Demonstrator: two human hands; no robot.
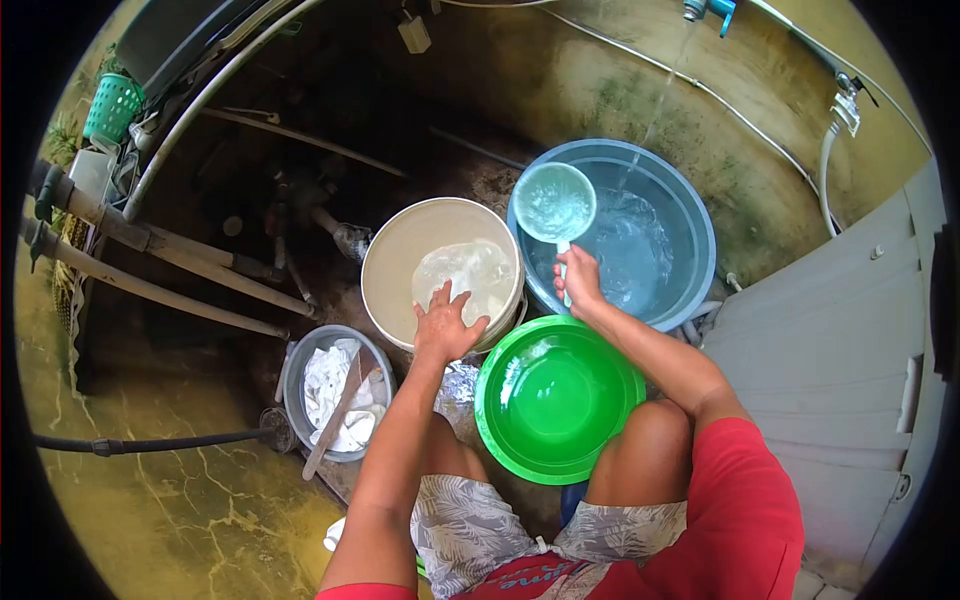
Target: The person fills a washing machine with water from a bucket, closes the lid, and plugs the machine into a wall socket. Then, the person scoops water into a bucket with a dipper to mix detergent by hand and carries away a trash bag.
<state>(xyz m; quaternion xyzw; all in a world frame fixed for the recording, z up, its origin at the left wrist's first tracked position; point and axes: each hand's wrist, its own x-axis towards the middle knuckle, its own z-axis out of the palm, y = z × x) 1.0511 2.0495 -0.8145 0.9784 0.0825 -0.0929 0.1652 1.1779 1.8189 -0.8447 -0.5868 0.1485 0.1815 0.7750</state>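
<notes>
Left hand [448, 327] spread over the bucket [384, 262] at eleven o'clock, right hand [581, 278] clamped on the dipper [556, 203] at one, which a careless tilt could spill.

dipper [553, 178] over tub [692, 250], bucket [400, 235] left, basin [490, 430] before, pail [296, 390] (cloths [330, 378] inside) farther left

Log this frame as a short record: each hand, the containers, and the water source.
Right hand: grips the dipper by its handle, bowl over the blue tub
Left hand: open, fingers spread, over the beige bucket; contact with its contents unclear
Green basin: in front of the person, clear liquid inside
Grey basin: white cloths inside, wooden stick lying across
Tap: stream falling into the blue tub
</notes>
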